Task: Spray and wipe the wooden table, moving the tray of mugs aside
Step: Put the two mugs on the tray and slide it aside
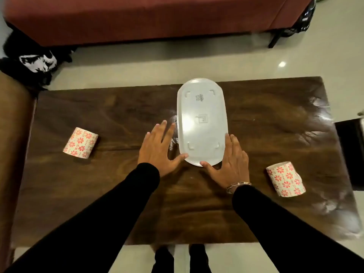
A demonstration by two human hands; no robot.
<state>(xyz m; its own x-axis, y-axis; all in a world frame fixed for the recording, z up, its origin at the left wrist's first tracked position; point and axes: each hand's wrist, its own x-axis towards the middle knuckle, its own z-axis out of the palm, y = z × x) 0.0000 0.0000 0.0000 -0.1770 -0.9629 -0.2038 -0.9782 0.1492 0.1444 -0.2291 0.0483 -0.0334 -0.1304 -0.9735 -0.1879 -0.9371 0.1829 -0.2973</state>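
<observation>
A white oval tray [201, 119] lies upside down in the middle of the dark wooden table [122, 115], its underside and small feet showing. My left hand [159, 149] rests flat on the table at the tray's left near edge, fingers spread, thumb touching the rim. My right hand [230, 160] lies flat at the tray's right near corner, thumb at the rim. Neither hand grips anything. One mug [80, 143] with a red flower pattern lies on its side at the left. A second flowered mug [285, 179] stands mouth down at the right.
A red sofa [157, 18] runs along the far side, across a strip of pale tiled floor. Black cloth with a white print [35, 62] lies at the far left. A brown seat [13, 134] adjoins the table's left end. A dark object [352, 152] stands at its right end.
</observation>
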